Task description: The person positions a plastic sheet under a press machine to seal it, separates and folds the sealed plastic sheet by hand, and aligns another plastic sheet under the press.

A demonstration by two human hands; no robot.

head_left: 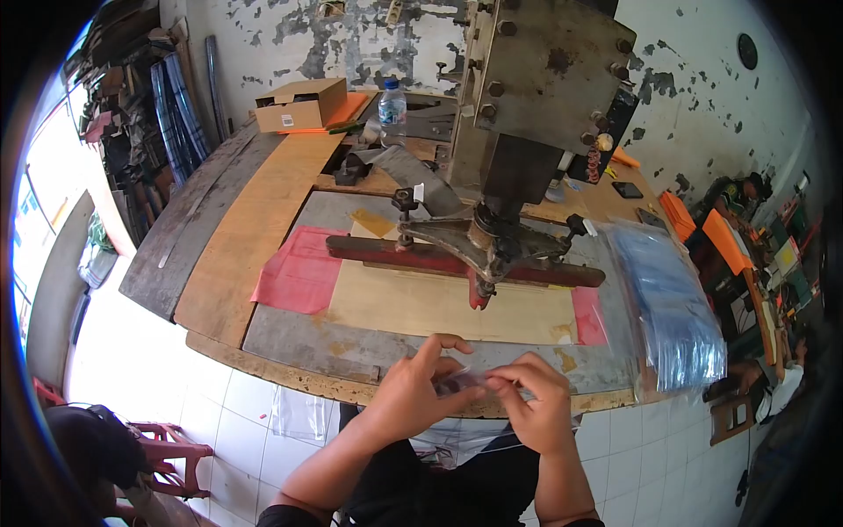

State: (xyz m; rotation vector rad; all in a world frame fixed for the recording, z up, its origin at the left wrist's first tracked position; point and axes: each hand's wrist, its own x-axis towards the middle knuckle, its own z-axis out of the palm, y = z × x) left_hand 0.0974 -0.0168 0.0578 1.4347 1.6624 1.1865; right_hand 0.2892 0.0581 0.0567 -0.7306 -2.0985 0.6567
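My left hand (407, 395) and my right hand (537, 402) are close together in front of the near edge of the worktable (290, 373). Between them is a small piece of clear plastic film (460, 379), pinched by the fingers of both hands. Its full shape is partly hidden by my fingers. Clear plastic also lies across my lap (461, 436). Just beyond my hands stands a heavy press (505, 176), its red bar (386, 249) over a pale yellow board (395, 303) with pink sheets (299, 272) at its ends.
A stack of clear bluish plastic sleeves (672, 307) lies at the table's right edge. Behind the press are a water bottle (392, 112) and an open cardboard box (303, 104). A red stool (176, 452) stands low on the left. Other people sit at both sides.
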